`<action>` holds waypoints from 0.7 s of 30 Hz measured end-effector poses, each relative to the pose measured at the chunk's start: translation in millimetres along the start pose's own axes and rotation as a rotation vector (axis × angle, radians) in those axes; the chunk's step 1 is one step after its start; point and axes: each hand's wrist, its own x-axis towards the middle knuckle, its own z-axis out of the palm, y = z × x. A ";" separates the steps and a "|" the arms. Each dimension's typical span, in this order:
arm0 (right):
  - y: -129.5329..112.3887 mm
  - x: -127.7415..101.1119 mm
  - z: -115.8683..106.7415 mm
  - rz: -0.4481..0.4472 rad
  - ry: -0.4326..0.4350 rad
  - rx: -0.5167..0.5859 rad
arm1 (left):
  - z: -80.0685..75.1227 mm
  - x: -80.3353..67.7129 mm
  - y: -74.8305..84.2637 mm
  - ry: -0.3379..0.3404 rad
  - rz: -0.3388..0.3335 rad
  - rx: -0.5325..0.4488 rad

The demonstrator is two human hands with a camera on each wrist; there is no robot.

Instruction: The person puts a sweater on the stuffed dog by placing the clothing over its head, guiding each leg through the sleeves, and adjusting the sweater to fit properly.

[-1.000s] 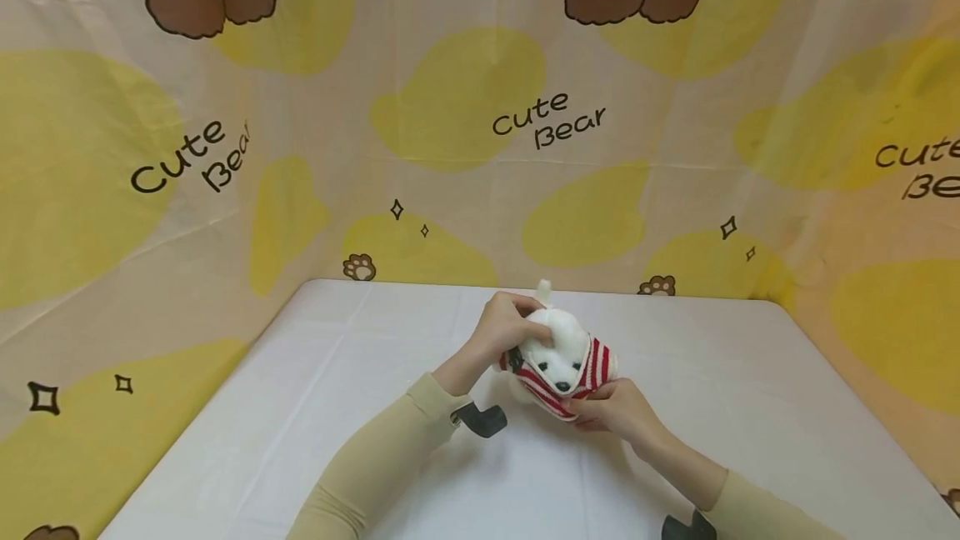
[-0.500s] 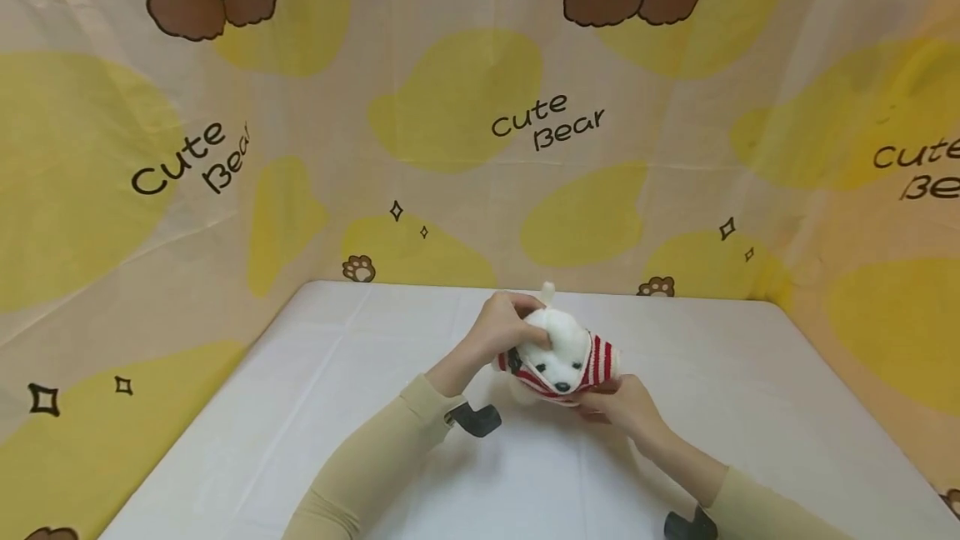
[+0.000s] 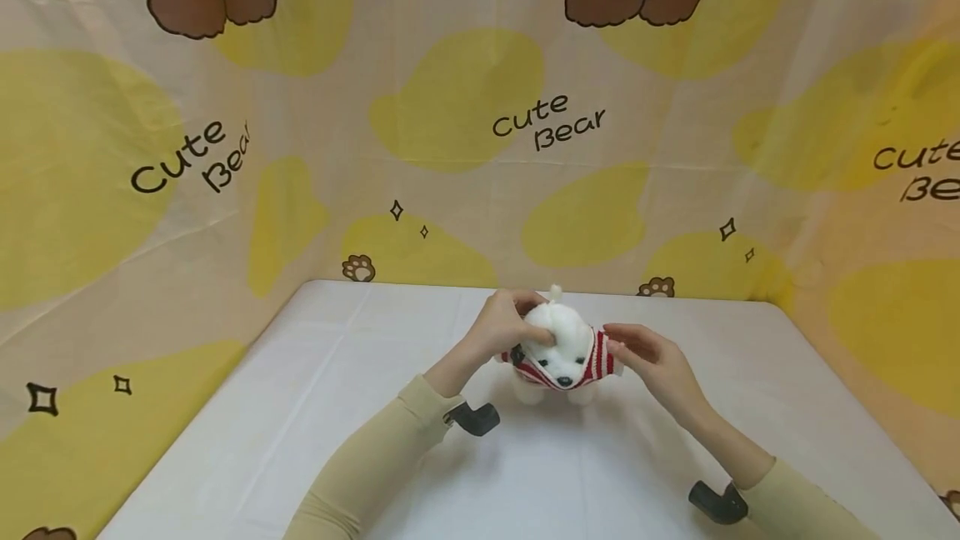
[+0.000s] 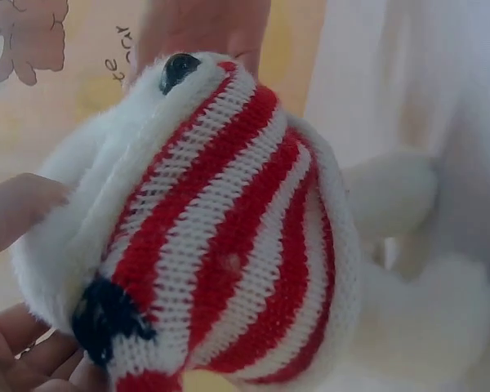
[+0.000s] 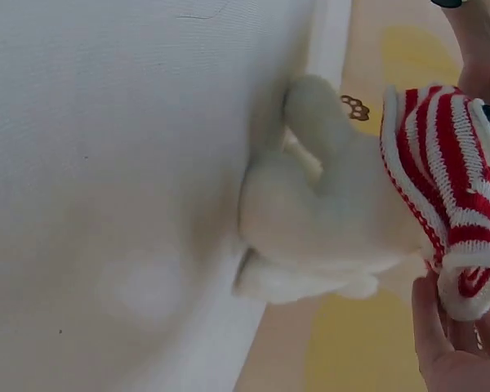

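Observation:
A white stuffed animal [image 3: 564,332] with dark eyes and nose stands on the table, wearing a red-and-white striped knitted sweater [image 4: 229,237]. My left hand [image 3: 501,327] grips its head from the side, thumb pressed into the white plush above the face. On the other side, my right hand [image 3: 660,365] pinches the sweater's edge between thumb and fingers. In the right wrist view, those fingers [image 5: 429,327] lie around the rolled cuff [image 5: 474,282]. The animal's white legs [image 5: 318,110] reach the tabletop. A dark patch [image 4: 106,318] marks the sweater near my left fingers.
The white table [image 3: 360,357] ends at its far edge against a yellow-patterned cloth backdrop [image 3: 450,107], which also rises along both sides. Dark wrist mounts [image 3: 474,419] stick out beneath both forearms.
My right hand has moved from beneath the animal's chin up and to the right, onto the sweater's side. The sweater's front no longer hangs below the face, and the feet now show. My left hand keeps its grip.

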 end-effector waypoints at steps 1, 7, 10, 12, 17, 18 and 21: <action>-0.2 0.8 -0.1 -0.018 -0.004 -0.030 | -0.4 0.3 -0.2 -0.002 0.003 0.003; 1.9 4.3 0.1 -0.026 0.030 -0.097 | -2.6 1.6 -1.9 -0.026 0.017 -0.030; 4.7 5.1 -0.3 -0.021 0.022 -0.108 | -3.1 2.8 -4.0 -0.036 0.012 -0.057; 6.8 5.2 -0.6 -0.016 0.010 -0.119 | -3.8 3.8 -5.9 -0.041 0.000 -0.079; 14.6 4.9 -1.1 0.020 -0.033 -0.145 | -5.5 6.0 -9.7 -0.041 -0.027 -0.130; 16.5 4.9 -0.6 0.036 -0.048 -0.137 | -5.5 6.2 -10.0 -0.043 -0.030 -0.141; 22.4 6.2 2.7 0.082 -0.090 -0.114 | -5.1 6.4 -10.9 -0.049 -0.035 -0.162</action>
